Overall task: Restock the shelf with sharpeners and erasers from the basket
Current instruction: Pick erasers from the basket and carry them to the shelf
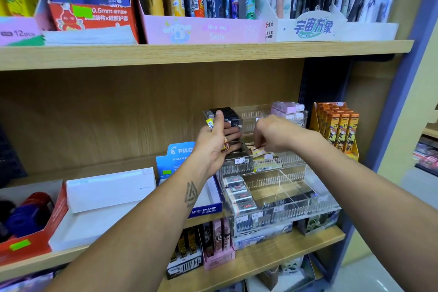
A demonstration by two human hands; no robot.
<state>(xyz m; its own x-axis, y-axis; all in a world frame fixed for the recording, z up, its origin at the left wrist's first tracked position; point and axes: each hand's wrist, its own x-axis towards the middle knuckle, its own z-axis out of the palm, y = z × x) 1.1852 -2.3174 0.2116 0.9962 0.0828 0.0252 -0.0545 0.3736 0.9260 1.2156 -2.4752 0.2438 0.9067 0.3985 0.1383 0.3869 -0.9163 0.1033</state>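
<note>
I see both hands at centre frame, over the clear acrylic organizer on the middle shelf. My left hand holds a small stack of erasers upright in its palm, fingers curled round them; a yellow-tipped end shows above the thumb. My right hand reaches palm-down into the organizer's middle tier, fingertips pinching an eraser that lies flat with its long axis running left to right across the compartment. I cannot tell whether it has yet been let go.

The deciding relation: the held stack sits just left of the right-hand grip, and the target compartment lies directly beneath that grip. The right hand is therefore the nearer one for placing. White erasers already fill the lower-left compartment; the compartment beside it appears unfilled. The basket is not in view.
</note>
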